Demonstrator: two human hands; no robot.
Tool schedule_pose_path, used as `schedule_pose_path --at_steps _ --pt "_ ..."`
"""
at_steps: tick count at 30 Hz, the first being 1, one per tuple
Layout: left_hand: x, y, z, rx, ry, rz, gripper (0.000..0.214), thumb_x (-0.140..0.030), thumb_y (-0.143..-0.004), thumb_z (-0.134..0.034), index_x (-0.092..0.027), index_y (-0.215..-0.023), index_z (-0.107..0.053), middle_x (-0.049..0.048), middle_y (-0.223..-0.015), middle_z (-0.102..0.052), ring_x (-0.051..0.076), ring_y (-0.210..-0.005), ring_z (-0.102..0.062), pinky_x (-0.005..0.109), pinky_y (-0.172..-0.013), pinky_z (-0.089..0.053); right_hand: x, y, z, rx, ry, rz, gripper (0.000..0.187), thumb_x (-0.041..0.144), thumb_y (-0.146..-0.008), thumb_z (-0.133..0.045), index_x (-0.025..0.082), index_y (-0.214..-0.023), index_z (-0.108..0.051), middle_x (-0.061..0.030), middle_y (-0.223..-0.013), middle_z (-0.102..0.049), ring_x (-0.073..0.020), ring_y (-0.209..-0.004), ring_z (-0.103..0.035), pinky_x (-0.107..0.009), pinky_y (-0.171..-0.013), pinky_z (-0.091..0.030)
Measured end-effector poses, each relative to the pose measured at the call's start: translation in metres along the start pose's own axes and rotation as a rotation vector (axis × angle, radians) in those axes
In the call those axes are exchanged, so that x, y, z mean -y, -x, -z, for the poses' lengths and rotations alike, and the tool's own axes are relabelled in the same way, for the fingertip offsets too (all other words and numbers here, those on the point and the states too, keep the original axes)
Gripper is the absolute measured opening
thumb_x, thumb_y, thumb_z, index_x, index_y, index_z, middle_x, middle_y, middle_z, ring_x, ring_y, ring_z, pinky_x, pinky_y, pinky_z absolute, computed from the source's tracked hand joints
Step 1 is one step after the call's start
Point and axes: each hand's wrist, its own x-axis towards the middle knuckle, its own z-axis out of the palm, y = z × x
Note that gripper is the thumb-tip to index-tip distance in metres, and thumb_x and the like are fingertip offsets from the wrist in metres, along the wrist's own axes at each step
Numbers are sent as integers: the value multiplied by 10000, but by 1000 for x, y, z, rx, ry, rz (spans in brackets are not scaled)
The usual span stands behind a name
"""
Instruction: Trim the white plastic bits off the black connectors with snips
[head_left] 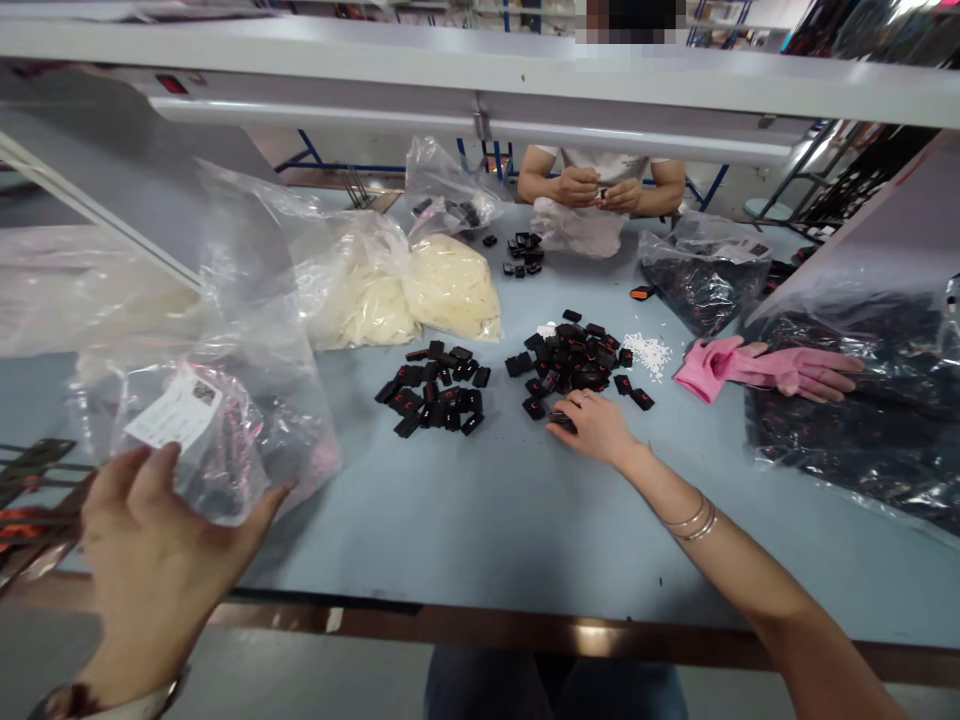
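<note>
My left hand (161, 545) is at the left, fingers spread and thumb stretched out, with nothing seen in its grasp. It is in front of a clear plastic bag (277, 390) with a white label (176, 408) and pinkish contents; whether it touches the bag I cannot tell. My right hand (596, 425) bends its fingers round a small black plastic piece (562, 422) at the near edge of a pile of similar pieces (574, 355), several with red marks. Left of that pile lies a second group of black pieces (435, 390).
Bags of cream-coloured parts (450, 285) stand at the back left. Tiny white pieces (646, 352) are scattered beside pink gloves (780, 370); a bag of dark parts (847, 450) lies right. Opposite, a person's hands (600, 190) hold a small dark piece. A shelf (480, 60) crosses above.
</note>
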Motion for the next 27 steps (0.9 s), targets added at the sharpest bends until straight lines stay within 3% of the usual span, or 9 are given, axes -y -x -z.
schedule_pose_path --at_steps 1,3,6,8,10,15,19,23,27 --pt "2 -3 -1 -23 5 94 1160 -433 -564 -642 -528 -1471 75 -97 -1615 -123 561 -1302 -372 717 -931 -406 1 0 1 3 15 -10 373 467 -929 -494 181 -1053 -698 -122 -1011 -667 -245 -952 -579 -336 -783 -427" --pt "6 -8 -5 9 -3 203 965 -443 -702 -553 -518 -1494 -6 -3 -1563 -335 511 -1225 -500 673 -870 -478 3 -3 5 -16 23 -7 400 483 -914 -507 169 -1081 -690 -132 -1038 -668 -270 -984 -569 -386 -849 -423" --pt "8 -14 -15 130 -64 323 777 -454 -817 -423 -431 -1523 -99 102 -1201 -662 456 -967 -660 616 -681 -538 15 -14 11 -98 -30 47 506 533 -889 -526 163 -1218 -629 -159 -1200 -625 -313 -1116 -523 -468 -971 -382" --pt "6 -20 -22 172 -92 371 664 -420 -859 -351 -265 -1501 -283 132 -984 -704 406 -840 -684 548 -651 -550 32 -29 14 -121 -84 118 690 621 -829 -567 167 -1347 -530 -189 -1355 -521 -344 -1245 -442 -499 -1038 -348" --pt "2 -30 -28 232 -129 357 579 -370 -869 -320 -131 -1377 -462 169 -947 -692 375 -793 -680 504 -658 -544 53 -50 14 -60 -124 196 940 739 -723 -602 180 -1452 -400 -215 -1503 -342 -376 -1361 -322 -516 -1074 -329" --pt "-15 -62 -37 344 13 337 523 -311 -830 -352 -87 -1271 -521 120 -894 -682 262 -782 -674 358 -724 -521 104 -110 0 190 -150 171 1173 791 -606 -654 313 -1542 -133 -168 -1623 -6 -488 -1441 -68 -706 -1059 -228" --pt "-25 -84 -39 450 145 381 507 -329 -807 -400 -130 -1259 -520 46 -806 -666 190 -681 -649 284 -700 -497 124 -129 -9 306 -152 118 999 795 -660 -595 333 -1492 -294 -160 -1619 -80 -488 -1443 -70 -732 -1027 -235" --pt "-29 -95 -42 485 201 358 501 -322 -791 -409 -137 -1240 -531 21 -766 -658 177 -650 -633 272 -687 -483 133 -122 -12 220 -133 106 627 641 -790 -571 295 -1311 -544 -192 -1526 -302 -434 -1364 -307 -648 -978 -359" --pt "-33 -100 -44 528 204 373 510 -326 -778 -417 -137 -1234 -542 24 -786 -663 176 -653 -629 275 -699 -478 136 -121 -9 234 -180 69 520 565 -757 -618 274 -1188 -617 -178 -1466 -361 -400 -1261 -421 -583 -895 -457"
